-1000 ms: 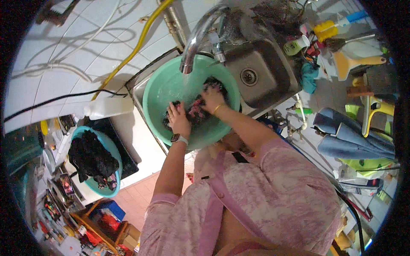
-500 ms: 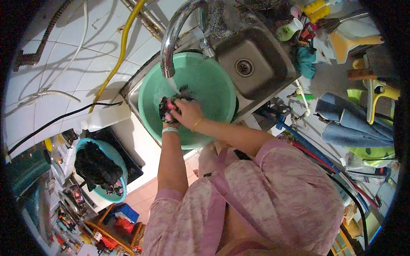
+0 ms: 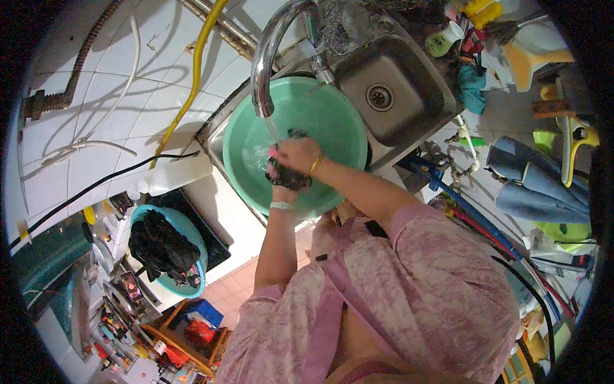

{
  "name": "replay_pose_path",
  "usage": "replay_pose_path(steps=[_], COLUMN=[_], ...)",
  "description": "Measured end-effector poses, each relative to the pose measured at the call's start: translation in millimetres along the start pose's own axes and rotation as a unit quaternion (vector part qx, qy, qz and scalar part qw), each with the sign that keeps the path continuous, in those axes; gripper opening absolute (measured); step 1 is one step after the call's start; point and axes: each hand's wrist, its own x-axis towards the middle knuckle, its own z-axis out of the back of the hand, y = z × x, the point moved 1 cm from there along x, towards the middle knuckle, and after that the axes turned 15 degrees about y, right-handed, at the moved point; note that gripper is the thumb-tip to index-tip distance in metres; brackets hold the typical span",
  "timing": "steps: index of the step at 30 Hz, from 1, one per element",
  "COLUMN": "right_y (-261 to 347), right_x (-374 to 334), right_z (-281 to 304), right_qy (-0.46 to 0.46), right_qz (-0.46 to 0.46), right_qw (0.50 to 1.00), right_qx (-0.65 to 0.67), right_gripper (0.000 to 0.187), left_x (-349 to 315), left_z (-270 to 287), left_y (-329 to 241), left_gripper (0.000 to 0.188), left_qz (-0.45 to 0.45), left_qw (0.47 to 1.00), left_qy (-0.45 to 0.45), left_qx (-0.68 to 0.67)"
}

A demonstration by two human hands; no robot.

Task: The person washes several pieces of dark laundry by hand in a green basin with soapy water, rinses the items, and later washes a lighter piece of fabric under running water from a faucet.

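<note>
A wet black cloth with pink patches [image 3: 277,173] is bunched between my hands over a green basin [image 3: 234,168]. My left hand [image 3: 283,194] is under the cloth and grips it, its fingers mostly covered by the fabric. From above, my right hand [image 3: 300,155] closes on the same cloth, a little blurred. Water runs from the chrome faucet [image 3: 261,89] into the basin just beyond my hands. A dark end of the cloth pokes out past my right fingers.
A steel sink [image 3: 409,83] with a drain lies right of the basin. On the left, a light blue tub [image 3: 201,256] holds black clothes [image 3: 163,246]. Blue denim pieces [image 3: 531,179] hang at the right. A yellow hose [image 3: 195,83] runs along the tiled wall.
My right hand has shifted over the cloth, its fingers now more curled and blurred. The cloth is bunched closer to my left wrist. The whole view has moved slightly.
</note>
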Motion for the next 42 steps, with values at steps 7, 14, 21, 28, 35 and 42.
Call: replay_pose_path(steps=[7, 14, 21, 28, 35, 42], right_y=[-81, -73, -81, -78, -9, 46], right_x=[-8, -4, -27, -86, -94, -111], right_z=[19, -3, 50, 99, 148, 217], right_qy=[-0.02, 0.185, 0.143, 0.164, 0.005, -0.073], right_qz=[-0.19, -0.103, -0.081, 0.018, 0.01, 0.119], right_qw=[0.97, 0.95, 0.986, 0.986, 1.0, 0.987], right_qx=[-0.154, -0.229, 0.002, -0.001, 0.019, 0.074], right_gripper=[0.037, 0.034, 0.02, 0.023, 0.022, 0.026], left_x=[-27, -2, -17, -66, -91, -107], left_z=[0, 1, -11, -32, -98, -153], left_y=[-33, -26, -75, -115, -138, -180], left_gripper=[0.059, 0.057, 0.034, 0.019, 0.008, 0.018], left_qz=[0.051, 0.168, 0.141, -0.018, -0.216, -0.408], left_qw=[0.64, 0.416, 0.407, 0.579, 0.765, 0.72], left_qy=[-0.233, -0.116, -0.017, -0.057, -0.051, -0.007], left_qx=[0.731, 0.886, 0.902, 0.813, 0.605, 0.562])
